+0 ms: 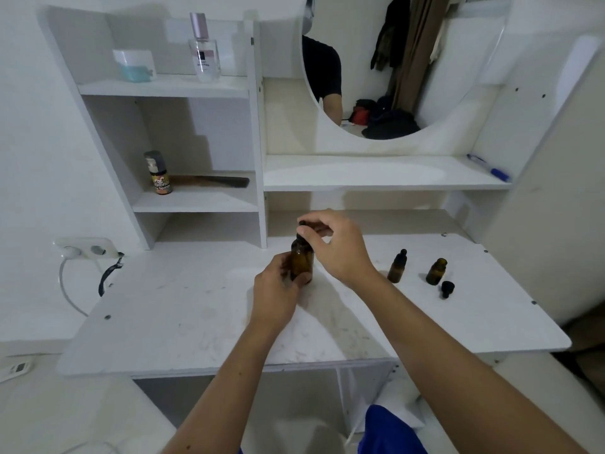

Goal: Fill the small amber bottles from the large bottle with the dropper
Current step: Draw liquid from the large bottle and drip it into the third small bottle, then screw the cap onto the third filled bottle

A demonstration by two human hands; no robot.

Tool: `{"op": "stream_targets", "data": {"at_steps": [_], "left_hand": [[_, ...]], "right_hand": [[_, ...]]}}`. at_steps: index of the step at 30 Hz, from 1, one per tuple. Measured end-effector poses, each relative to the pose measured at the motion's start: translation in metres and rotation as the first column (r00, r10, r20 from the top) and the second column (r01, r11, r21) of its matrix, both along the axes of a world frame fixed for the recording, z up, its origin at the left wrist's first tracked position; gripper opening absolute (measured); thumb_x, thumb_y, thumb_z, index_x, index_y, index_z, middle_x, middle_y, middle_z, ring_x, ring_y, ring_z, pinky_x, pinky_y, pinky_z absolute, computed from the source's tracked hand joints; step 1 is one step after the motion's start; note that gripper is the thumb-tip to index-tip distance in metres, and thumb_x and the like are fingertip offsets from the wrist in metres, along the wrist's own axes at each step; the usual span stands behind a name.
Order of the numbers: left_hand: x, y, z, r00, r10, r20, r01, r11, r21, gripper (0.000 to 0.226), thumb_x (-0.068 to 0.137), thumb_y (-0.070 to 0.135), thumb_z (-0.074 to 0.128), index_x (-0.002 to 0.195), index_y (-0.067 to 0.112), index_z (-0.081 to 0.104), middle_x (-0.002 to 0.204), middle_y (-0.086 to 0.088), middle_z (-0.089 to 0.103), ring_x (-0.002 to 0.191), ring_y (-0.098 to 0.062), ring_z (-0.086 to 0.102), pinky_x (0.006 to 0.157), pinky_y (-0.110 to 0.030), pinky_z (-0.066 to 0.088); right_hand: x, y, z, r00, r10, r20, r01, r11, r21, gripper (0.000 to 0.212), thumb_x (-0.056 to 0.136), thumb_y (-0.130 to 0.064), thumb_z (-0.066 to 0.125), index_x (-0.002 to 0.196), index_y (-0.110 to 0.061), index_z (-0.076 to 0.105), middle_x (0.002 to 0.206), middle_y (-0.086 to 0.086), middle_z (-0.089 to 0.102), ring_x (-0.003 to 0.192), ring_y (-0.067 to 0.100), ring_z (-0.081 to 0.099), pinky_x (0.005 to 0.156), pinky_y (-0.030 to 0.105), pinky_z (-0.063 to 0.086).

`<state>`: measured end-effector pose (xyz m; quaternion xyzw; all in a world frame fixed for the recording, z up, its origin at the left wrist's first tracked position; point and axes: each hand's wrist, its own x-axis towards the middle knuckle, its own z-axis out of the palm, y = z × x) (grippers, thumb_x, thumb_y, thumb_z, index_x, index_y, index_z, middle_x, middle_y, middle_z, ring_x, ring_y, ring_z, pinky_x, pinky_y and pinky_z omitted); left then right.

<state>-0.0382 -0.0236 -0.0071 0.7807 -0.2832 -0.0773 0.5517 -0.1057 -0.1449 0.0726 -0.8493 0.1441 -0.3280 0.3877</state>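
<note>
The large amber bottle [302, 261] stands upright on the white tabletop [183, 309]. My left hand [276, 291] grips its body from the left. My right hand [335, 245] pinches the black dropper cap [306, 228] right at the bottle's neck. To the right stand two small amber bottles: one [397, 266] wears its black dropper cap, the other [436, 271] is uncapped. A loose black cap [447, 289] lies just right of the uncapped one.
White shelves rise behind the table. They hold a perfume bottle [203, 49], a white jar [135, 64], a small spray bottle [158, 173], a dark comb [216, 181] and a blue pen [489, 168]. A round mirror [393, 60] hangs above. A wall socket [85, 248] with cables sits at the left.
</note>
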Motion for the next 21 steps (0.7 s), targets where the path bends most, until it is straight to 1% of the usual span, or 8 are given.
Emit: {"op": "stream_targets", "data": {"at_steps": [3,9,12,14,16,19,21], "left_hand": [[-0.001,0.000,0.000,1.000,-0.001,-0.010,0.001,1.000,0.006,0.049,0.091,0.024,0.079,0.136,0.017,0.060,0.123,0.003,0.071,0.111,-0.014,0.066,0.100,-0.025,0.051],[-0.002,0.000,0.000,1.000,0.007,-0.009,-0.007,1.000,0.028,0.051,0.092,0.025,0.079,0.138,0.016,0.059,0.126,0.001,0.070,0.115,-0.016,0.065,0.096,-0.020,0.046],[-0.004,0.001,0.000,1.000,0.007,-0.009,-0.007,0.999,0.041,0.057,0.091,0.028,0.080,0.142,0.018,0.057,0.132,0.002,0.068,0.122,-0.018,0.064,0.103,-0.024,0.048],[-0.006,0.003,-0.001,1.000,0.012,-0.007,-0.012,0.998,0.056,0.065,0.090,0.030,0.081,0.147,0.019,0.051,0.141,0.001,0.064,0.129,-0.019,0.061,0.112,-0.035,0.049],[-0.009,0.007,-0.003,1.000,0.024,-0.004,-0.024,0.997,0.077,0.073,0.089,0.032,0.081,0.152,0.020,0.046,0.149,0.000,0.059,0.135,-0.021,0.057,0.116,-0.042,0.047],[-0.018,0.021,-0.004,0.997,0.077,0.020,-0.078,0.990,0.115,0.074,0.089,0.034,0.080,0.153,0.022,0.044,0.154,0.000,0.054,0.139,-0.021,0.054,0.117,-0.042,0.045],[-0.030,0.032,-0.005,0.991,0.130,0.022,-0.132,0.985,0.108,0.072,0.089,0.032,0.081,0.151,0.020,0.046,0.152,-0.001,0.055,0.137,-0.021,0.055,0.116,-0.041,0.045]], "right_hand": [[-0.001,-0.001,0.000,1.000,-0.004,0.001,0.004,1.000,-0.011,0.017,0.101,-0.018,0.071,0.115,-0.014,0.078,0.108,-0.005,0.076,0.096,0.007,0.072,0.091,0.012,0.055],[-0.003,-0.002,-0.001,1.000,-0.007,-0.007,0.007,1.000,0.003,0.019,0.100,-0.019,0.071,0.118,-0.013,0.078,0.110,-0.004,0.078,0.098,0.009,0.072,0.090,0.008,0.053],[-0.011,-0.004,0.000,0.999,-0.025,0.035,0.025,1.000,0.017,0.023,0.100,-0.021,0.073,0.121,-0.015,0.076,0.113,-0.005,0.078,0.103,0.007,0.073,0.094,0.013,0.055],[-0.022,-0.007,0.002,0.995,-0.047,0.086,0.047,0.999,0.003,0.024,0.099,-0.020,0.073,0.123,-0.015,0.075,0.114,-0.005,0.077,0.104,0.007,0.073,0.095,0.015,0.056],[-0.038,-0.014,0.004,0.989,-0.080,0.121,0.082,0.996,-0.014,0.025,0.099,-0.019,0.074,0.124,-0.013,0.075,0.114,-0.005,0.077,0.102,0.002,0.072,0.092,0.011,0.054],[-0.071,-0.034,0.001,0.976,-0.170,0.133,0.171,0.985,0.002,0.024,0.098,-0.019,0.076,0.121,-0.014,0.076,0.109,-0.009,0.077,0.096,-0.006,0.070,0.087,0.004,0.050],[-0.097,-0.051,-0.005,0.961,-0.246,0.129,0.239,0.969,0.064,0.023,0.097,-0.022,0.077,0.120,-0.017,0.077,0.107,-0.011,0.077,0.096,-0.006,0.070,0.087,0.004,0.050]]}}
